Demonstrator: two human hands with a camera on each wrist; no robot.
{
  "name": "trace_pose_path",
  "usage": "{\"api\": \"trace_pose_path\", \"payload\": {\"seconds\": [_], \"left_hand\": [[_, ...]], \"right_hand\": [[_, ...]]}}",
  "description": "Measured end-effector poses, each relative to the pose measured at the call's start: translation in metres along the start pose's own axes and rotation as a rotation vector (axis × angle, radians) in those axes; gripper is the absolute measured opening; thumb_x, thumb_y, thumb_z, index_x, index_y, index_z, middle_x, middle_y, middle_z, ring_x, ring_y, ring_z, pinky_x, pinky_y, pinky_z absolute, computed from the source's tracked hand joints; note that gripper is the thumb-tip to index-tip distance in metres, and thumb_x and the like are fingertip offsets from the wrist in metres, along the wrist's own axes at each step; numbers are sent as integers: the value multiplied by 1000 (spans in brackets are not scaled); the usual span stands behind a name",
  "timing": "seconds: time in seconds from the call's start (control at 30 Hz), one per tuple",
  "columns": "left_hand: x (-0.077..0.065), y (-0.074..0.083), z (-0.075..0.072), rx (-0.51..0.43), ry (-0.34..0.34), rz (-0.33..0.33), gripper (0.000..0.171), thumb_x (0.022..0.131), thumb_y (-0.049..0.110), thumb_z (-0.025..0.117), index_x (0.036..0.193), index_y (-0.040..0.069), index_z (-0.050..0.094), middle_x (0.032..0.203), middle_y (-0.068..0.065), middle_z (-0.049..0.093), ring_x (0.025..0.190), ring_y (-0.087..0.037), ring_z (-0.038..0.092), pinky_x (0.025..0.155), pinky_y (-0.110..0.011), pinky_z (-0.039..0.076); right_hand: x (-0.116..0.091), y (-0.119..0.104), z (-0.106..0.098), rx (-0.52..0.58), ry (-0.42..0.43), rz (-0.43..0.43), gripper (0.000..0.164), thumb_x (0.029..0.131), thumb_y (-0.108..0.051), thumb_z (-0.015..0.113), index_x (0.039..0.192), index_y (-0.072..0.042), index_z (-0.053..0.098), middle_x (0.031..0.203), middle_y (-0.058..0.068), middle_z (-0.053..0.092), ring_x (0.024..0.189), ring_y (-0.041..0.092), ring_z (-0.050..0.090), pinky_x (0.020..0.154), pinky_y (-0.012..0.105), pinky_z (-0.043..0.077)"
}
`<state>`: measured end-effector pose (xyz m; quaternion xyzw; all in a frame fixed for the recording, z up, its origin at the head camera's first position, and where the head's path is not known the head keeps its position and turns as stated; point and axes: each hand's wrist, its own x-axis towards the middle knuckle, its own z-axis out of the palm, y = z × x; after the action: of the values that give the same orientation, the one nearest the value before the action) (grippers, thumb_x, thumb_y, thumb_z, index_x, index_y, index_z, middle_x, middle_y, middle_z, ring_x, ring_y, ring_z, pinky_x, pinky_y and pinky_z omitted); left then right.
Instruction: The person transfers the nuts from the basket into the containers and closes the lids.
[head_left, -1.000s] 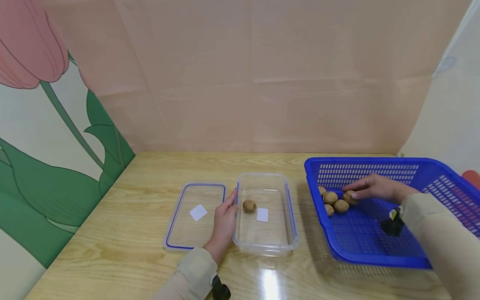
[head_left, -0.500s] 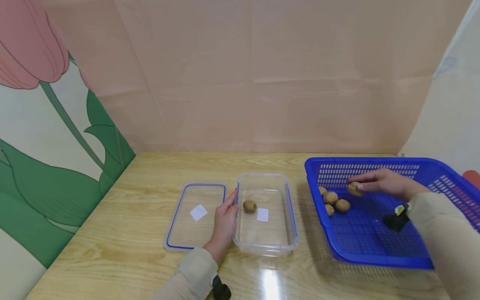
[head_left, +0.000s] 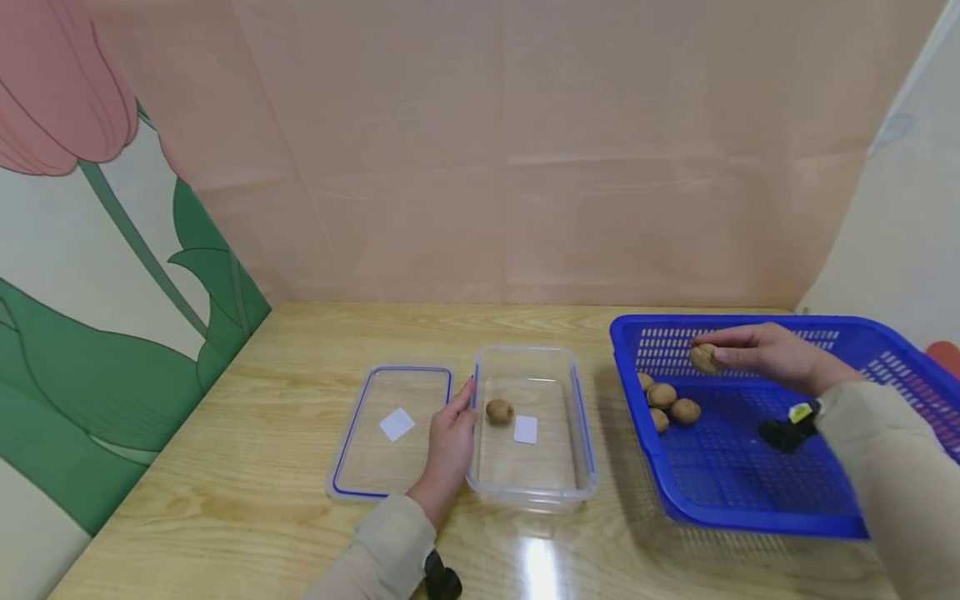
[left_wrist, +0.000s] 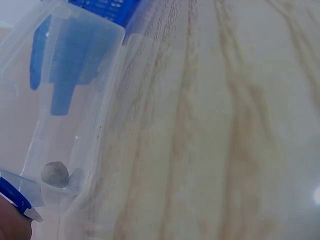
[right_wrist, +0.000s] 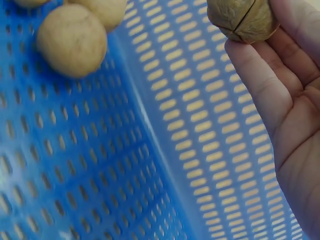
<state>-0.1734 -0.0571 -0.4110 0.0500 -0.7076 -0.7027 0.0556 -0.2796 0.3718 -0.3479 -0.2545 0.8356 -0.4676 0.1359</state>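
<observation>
In the head view my right hand (head_left: 772, 354) pinches a walnut (head_left: 705, 358) between thumb and fingers, above the floor of the blue plastic basket (head_left: 750, 508). The right wrist view shows the seam of that held walnut (right_wrist: 243, 19) close up. Several more walnuts (head_left: 662, 396) lie together at the basket's left side. My left hand (head_left: 448, 442) rests with extended fingers against the left wall of a clear plastic food container (head_left: 536, 492). Inside the container lie one walnut (head_left: 499, 412) and a white square (head_left: 525, 430). The left wrist view catches only a bit of this hand (left_wrist: 12, 222).
A clear lid (head_left: 360, 475) with a blue seal and a white square lies left of the container on the wooden table (head_left: 247, 467). A pinkish sheet (head_left: 495, 167) hangs behind the table. Painted tulip artwork (head_left: 112, 350) covers the left wall.
My right hand has lifted a walnut from the group in the basket and raised it toward the basket's back wall. The left hand and the container have stayed in place.
</observation>
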Motion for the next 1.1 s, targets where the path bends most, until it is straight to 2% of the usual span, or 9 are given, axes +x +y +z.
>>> {"api": "trace_pose_path", "payload": {"seconds": [0.17, 0.27, 0.43, 0.53, 0.77, 0.97, 1.1], "left_hand": [[0, -1, 1, -1, 0, -1, 44, 91, -1, 40, 135, 4, 44, 143, -9, 40, 136, -27, 30, 113, -42, 24], [1, 0, 0, -5, -1, -14, 44, 91, 0, 41, 135, 6, 44, 144, -7, 39, 136, -26, 30, 113, -42, 23], [1, 1, 1, -15, -12, -14, 44, 92, 2, 40, 136, 7, 43, 145, -7, 38, 136, -25, 29, 114, -42, 22], [1, 1, 1, -14, -10, -13, 44, 92, 2, 41, 136, 7, 43, 144, -6, 38, 136, -25, 29, 114, -41, 22], [1, 0, 1, -13, -1, -12, 45, 91, 1, 41, 135, 7, 44, 144, -7, 39, 136, -26, 30, 113, -42, 23], [1, 0, 2, -19, -2, -2, 44, 91, 0, 41, 135, 5, 45, 143, -9, 40, 135, -26, 31, 113, -41, 24], [-1, 1, 3, -25, -1, 11, 44, 91, -1, 41, 134, 5, 45, 143, -10, 40, 135, -27, 31, 113, -41, 24]], "right_hand": [[5, -7, 2, 23, -3, -19, 33, 95, -6, 47, 126, 3, 53, 113, -18, 63, 102, -4, 57, 82, 8, 45], [9, -9, 3, 61, -28, -62, 34, 96, -5, 44, 128, 1, 52, 115, -17, 62, 104, -4, 56, 84, 9, 45], [17, -11, 5, 241, -88, -157, 38, 95, 4, 37, 129, -5, 54, 118, -11, 63, 105, 0, 57, 86, 12, 47], [21, -14, 7, 303, -109, -186, 40, 96, 6, 36, 129, -7, 55, 120, -9, 62, 107, 1, 57, 87, 12, 47], [34, -29, 18, 395, -201, -277, 41, 96, 7, 29, 131, 0, 49, 124, -1, 61, 111, 5, 56, 91, 16, 46], [47, -47, 29, 469, -231, -343, 42, 96, 8, 29, 130, -2, 52, 125, 1, 61, 109, 8, 58, 90, 19, 49], [55, -57, 39, 501, -232, -354, 41, 96, 7, 32, 128, -5, 55, 124, 0, 61, 108, 8, 59, 88, 20, 50]]}}
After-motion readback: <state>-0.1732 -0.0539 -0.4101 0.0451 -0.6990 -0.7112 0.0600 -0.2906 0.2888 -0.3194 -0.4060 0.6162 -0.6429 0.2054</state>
